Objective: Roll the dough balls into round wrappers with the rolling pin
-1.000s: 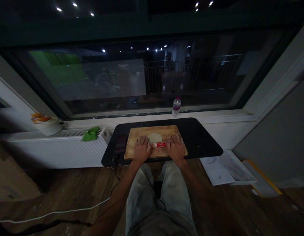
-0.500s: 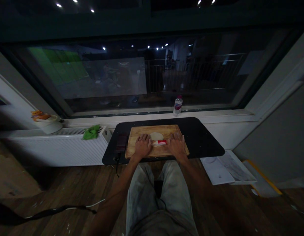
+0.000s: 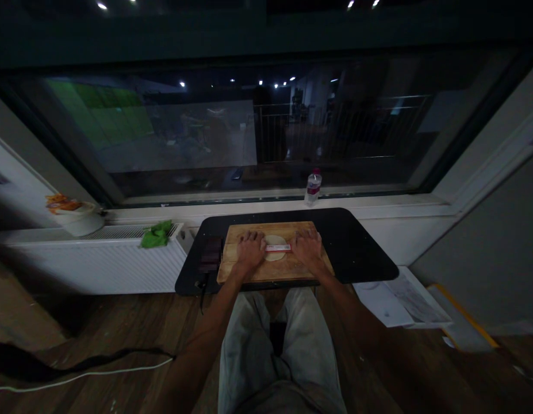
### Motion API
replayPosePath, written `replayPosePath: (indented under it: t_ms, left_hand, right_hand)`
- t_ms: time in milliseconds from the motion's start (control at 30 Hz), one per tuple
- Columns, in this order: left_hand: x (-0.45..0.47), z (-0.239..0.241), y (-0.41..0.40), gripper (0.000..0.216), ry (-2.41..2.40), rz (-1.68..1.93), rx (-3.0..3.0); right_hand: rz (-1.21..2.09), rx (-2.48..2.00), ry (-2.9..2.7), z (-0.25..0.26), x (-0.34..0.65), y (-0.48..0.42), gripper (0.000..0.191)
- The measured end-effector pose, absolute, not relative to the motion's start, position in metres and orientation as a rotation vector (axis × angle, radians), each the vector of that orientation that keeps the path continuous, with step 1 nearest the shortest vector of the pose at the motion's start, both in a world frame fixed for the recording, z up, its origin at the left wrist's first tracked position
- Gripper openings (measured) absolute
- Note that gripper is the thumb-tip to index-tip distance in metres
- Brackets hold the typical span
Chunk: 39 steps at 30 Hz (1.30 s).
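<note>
The left hand (image 3: 251, 248) and right hand (image 3: 307, 247) lie palm down over the two ends of a rolling pin (image 3: 278, 248), fingers pointing forward; in this dim view I cannot tell how far they curl around it. Between the hands, the middle of the pin crosses one flat round of dough (image 3: 275, 257), which shows on both its far and near sides.

The step in hand looks like rolling the dough thin. It calls for equal weight from both palms, the pin kept level, light strokes from the middle outward, and a turn of the round now and then so that no edge stays thick.

Counting outward from the two hands: one pin, one round of dough and, beneath both, one wooden board (image 3: 232, 271) on one black tabletop (image 3: 361, 253). Left of the left hand sits one dark object (image 3: 211, 253); farther out that way are one green cloth (image 3: 156, 234) and one white tub (image 3: 83, 221). Beyond the right hand stands one bottle (image 3: 313, 188).
</note>
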State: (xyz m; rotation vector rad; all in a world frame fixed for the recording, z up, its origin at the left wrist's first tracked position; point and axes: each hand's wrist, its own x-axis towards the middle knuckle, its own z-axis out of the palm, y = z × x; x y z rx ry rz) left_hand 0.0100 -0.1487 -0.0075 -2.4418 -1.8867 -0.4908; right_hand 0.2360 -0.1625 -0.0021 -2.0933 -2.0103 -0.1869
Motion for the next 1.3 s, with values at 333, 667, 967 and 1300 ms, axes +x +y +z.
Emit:
replayPosePath:
  t_ms: [333, 667, 967, 1300]
  left_hand:
    - [0.013, 0.000, -0.121, 0.041, -1.970, -0.408, -2.430]
    - [0.016, 0.004, -0.088, 0.045, -2.064, -0.384, -2.419]
    - [0.016, 0.004, -0.076, 0.049, -2.101, -0.384, -2.426]
    - [0.018, 0.011, -0.086, 0.048, -2.089, -0.272, -2.432]
  right_hand:
    - [-0.137, -2.143, -1.985, 0.004, 0.235, -0.133, 0.051]
    - [-0.024, -2.151, -1.969, 0.009, 0.236, -0.103, 0.053]
    - [-0.006, -2.161, -1.983, 0.012, 0.237, -0.095, 0.054]
    - [-0.073, -2.145, -2.008, 0.005, 0.238, -0.112, 0.054]
